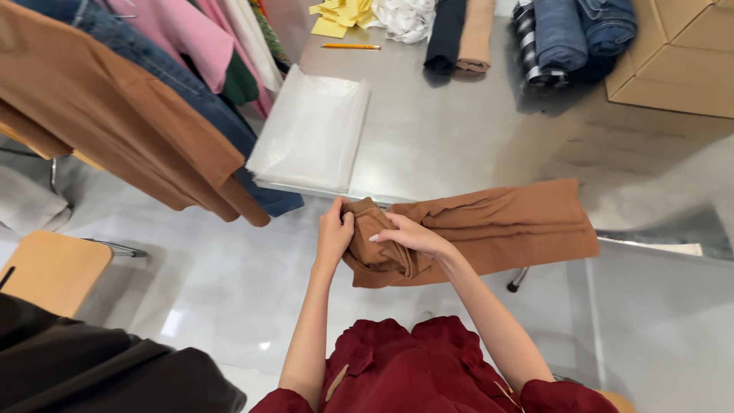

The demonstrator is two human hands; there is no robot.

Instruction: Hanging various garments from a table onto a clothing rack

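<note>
A rust-brown garment [497, 226] lies folded lengthwise at the near edge of a grey metal table [443, 130], its left end bunched up. My left hand [334, 233] grips that bunched end from the left. My right hand [409, 235] presses and holds the same end from the right, fingers curled over the cloth. The rest of the garment stretches flat to the right.
A stack of clear plastic bags [312, 130] lies on the table's left. Folded dark and denim clothes [573, 34], yellow paper notes [340, 14], a pencil [350, 47] and a cardboard box [677, 57] sit farther back. Hanging clothes [122, 99] fill the left; a wooden stool [50, 269] stands below.
</note>
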